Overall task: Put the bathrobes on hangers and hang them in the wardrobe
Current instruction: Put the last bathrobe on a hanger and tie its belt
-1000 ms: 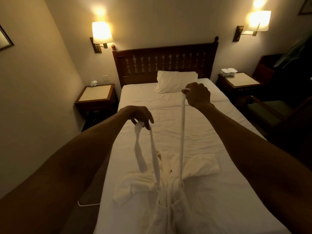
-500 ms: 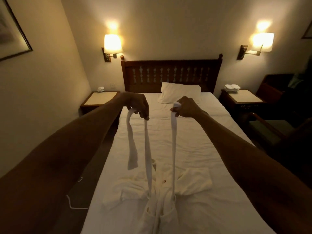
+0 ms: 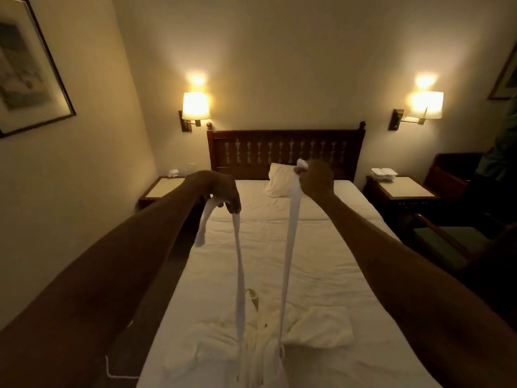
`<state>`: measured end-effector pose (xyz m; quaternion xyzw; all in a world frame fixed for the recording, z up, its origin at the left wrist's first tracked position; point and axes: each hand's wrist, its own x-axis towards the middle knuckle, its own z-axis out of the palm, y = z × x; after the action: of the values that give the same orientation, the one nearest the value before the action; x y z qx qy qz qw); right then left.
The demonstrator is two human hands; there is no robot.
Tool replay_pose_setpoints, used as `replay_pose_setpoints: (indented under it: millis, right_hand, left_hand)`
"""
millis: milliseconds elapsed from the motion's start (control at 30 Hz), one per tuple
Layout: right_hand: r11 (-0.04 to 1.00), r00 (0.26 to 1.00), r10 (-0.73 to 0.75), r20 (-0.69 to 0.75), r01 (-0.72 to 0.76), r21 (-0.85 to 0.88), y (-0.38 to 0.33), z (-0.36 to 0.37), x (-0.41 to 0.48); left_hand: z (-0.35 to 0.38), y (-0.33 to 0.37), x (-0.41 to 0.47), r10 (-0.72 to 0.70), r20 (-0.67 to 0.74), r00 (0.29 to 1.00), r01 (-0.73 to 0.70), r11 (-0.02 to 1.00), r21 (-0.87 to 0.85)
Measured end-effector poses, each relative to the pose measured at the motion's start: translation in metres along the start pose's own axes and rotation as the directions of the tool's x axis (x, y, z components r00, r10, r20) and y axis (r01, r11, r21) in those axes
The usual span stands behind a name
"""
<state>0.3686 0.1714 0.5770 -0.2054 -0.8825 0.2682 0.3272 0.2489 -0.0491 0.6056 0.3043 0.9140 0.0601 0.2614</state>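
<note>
Head view: picture (image 3: 28, 65) upper left, lit lamp (image 3: 195, 105) next to headboard (image 3: 285, 152). Left hand (image 3: 221, 191) centre-left, fingers curled, pinching belt (image 3: 291, 233) near one end, short tail dangling below. Right hand (image 3: 317, 182) at centre, fist clamped on the other end, slightly higher. Both strands run down to robe (image 3: 263, 345), crumpled on bed (image 3: 321, 247) at lower centre. Pillow (image 3: 279, 183) behind hands. Nightstand (image 3: 402, 190), second lamp (image 3: 426, 105) right.

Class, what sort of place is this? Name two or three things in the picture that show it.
Probably a hotel bedroom: a made bed with a wooden headboard, matching wall lamps and nightstands either side, and a white bathrobe on the bed.
</note>
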Motion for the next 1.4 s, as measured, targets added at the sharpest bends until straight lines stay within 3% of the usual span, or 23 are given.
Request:
replay_pose_setpoints:
  millis: [67,100,167,200,233,333,367,500,600,667,767,867,967,1100,1200,1400]
  right_hand:
    - [0.997,0.982,0.022,-0.187,-0.007,0.076,-0.008,-0.014,0.005]
    - [0.999,0.989,0.001,-0.145,0.006,0.047,-0.010,-0.017,0.009]
    - [0.993,0.990,-0.045,0.132,0.059,-0.104,-0.019,-0.019,0.010]
    - [0.985,0.979,-0.045,0.199,0.076,-0.154,-0.025,-0.019,0.011]
    - [0.981,0.983,-0.074,0.166,0.101,-0.164,-0.032,-0.021,0.014]
    - [0.989,0.971,-0.125,-0.203,0.139,0.053,-0.047,-0.029,0.025]
    - [0.984,0.972,-0.129,-0.197,0.151,0.099,-0.049,-0.029,0.025]
    - [0.995,0.991,-0.096,0.091,0.096,-0.001,-0.040,-0.007,0.022]
    - [0.995,0.963,-0.096,0.250,0.083,0.059,-0.027,0.005,0.016]
    - [0.992,0.939,-0.124,0.320,0.111,0.057,-0.020,0.010,0.013]
    - [0.986,0.909,-0.165,0.383,0.145,0.080,-0.015,0.010,0.012]
    - [0.975,0.892,-0.219,0.396,0.183,0.126,-0.014,0.005,0.013]
    - [0.966,0.883,-0.248,0.398,0.195,0.169,-0.014,0.001,0.014]
    - [0.959,0.850,-0.267,0.455,0.189,0.210,-0.012,-0.002,0.019]
    - [0.943,0.857,-0.315,0.407,0.234,0.236,-0.010,-0.003,0.021]
    - [0.911,0.860,-0.362,0.360,0.244,0.333,-0.005,0.008,0.026]
  left_hand:
    - [0.011,-0.004,0.002,-0.033,0.039,0.999,0.031,0.997,0.064]
    - [0.015,-0.005,0.000,-0.032,0.049,0.998,0.027,0.995,0.100]
    - [0.017,-0.007,-0.003,-0.010,-0.018,1.000,0.012,0.990,0.140]
    - [0.016,-0.008,-0.004,0.012,-0.081,0.997,-0.001,0.990,0.138]
    - [0.014,-0.010,-0.004,0.033,-0.142,0.989,-0.017,0.993,0.113]
    - [0.003,-0.012,0.000,0.101,-0.280,0.955,-0.097,0.995,0.030]
    - [-0.001,-0.010,-0.001,0.116,-0.296,0.948,-0.118,0.993,0.011]
    - [-0.024,-0.003,-0.008,0.124,-0.195,0.973,-0.125,0.992,0.004]
    - [-0.039,0.001,-0.010,0.117,-0.172,0.978,-0.118,0.993,0.007]
    - [-0.043,0.005,-0.013,0.156,-0.248,0.956,-0.148,0.988,0.049]
    - [-0.045,0.004,-0.014,0.187,-0.428,0.884,-0.241,0.968,-0.076]
    - [-0.036,0.000,-0.015,0.215,-0.564,0.797,-0.430,0.858,-0.281]
    - [-0.011,0.004,-0.007,0.085,-0.652,0.754,-0.524,0.676,-0.518]
    - [0.016,0.010,0.009,-0.049,-0.575,0.817,-0.460,0.547,-0.700]
    - [0.022,0.012,0.015,-0.012,-0.443,0.896,-0.403,0.396,-0.825]
    - [0.028,0.027,0.031,-0.006,-0.489,0.872,-0.397,0.573,-0.717]
